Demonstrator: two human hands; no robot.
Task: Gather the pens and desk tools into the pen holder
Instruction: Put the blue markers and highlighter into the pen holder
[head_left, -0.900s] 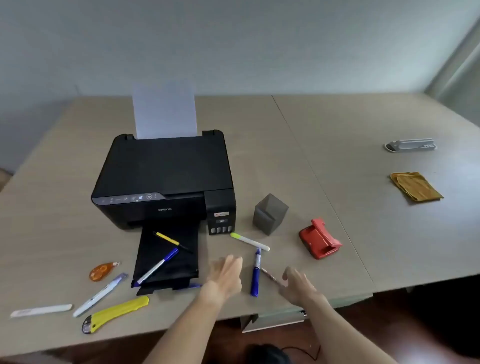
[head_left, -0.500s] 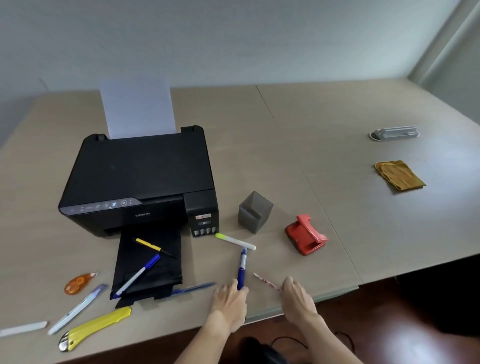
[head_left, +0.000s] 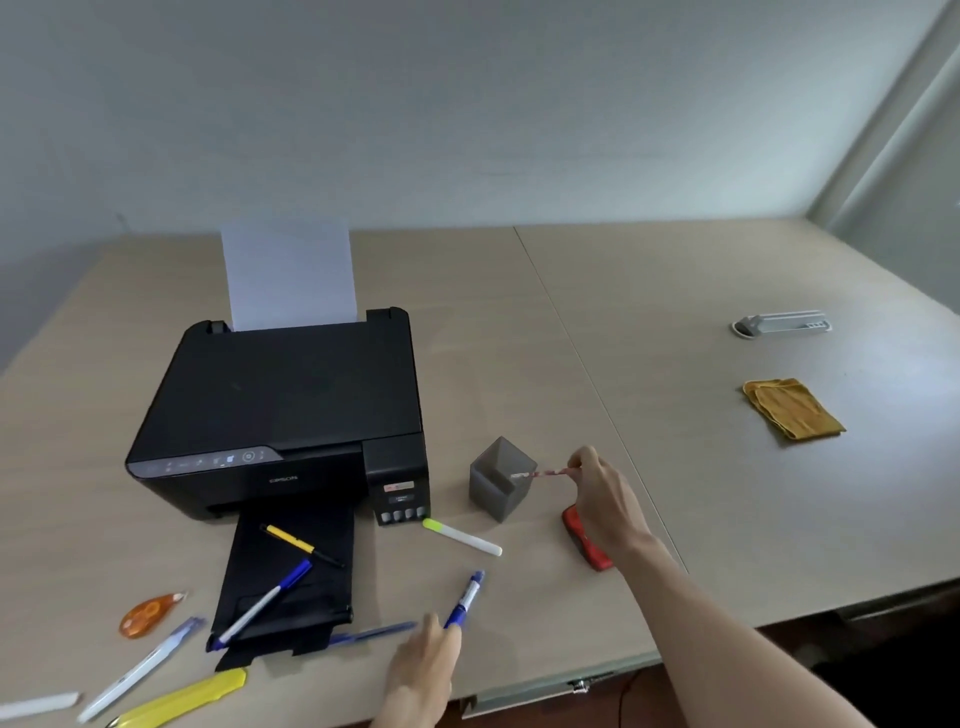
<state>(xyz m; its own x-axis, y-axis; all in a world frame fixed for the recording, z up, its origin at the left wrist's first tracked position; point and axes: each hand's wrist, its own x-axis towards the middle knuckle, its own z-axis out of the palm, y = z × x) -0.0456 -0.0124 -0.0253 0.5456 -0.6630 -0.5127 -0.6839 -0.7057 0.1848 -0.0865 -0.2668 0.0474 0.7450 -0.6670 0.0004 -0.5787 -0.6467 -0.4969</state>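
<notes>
Pen holder (head_left: 500, 480): grey, upright, near the worktop's (head_left: 675, 322) front edge, just right of the printer (head_left: 283, 410). I note my right hand (head_left: 597, 488) pinching a thin pink pencil (head_left: 545, 473), its tip over the holder's rim. My left hand (head_left: 423, 660) grips a blue pen (head_left: 466, 600) at the front edge. A green-capped marker (head_left: 462, 538) lies between them.

Desk (head_left: 675, 467) looks like pale matt wood laminate. Printer (head_left: 291, 410) is black plastic, matt with a slight sheen; plain paper (head_left: 291, 275) sticks out. Holder (head_left: 501, 480) is smoky see-through plastic. Cloth (head_left: 792, 410) is soft mustard fabric. Cutter (head_left: 182, 696) is glossy yellow plastic.
</notes>
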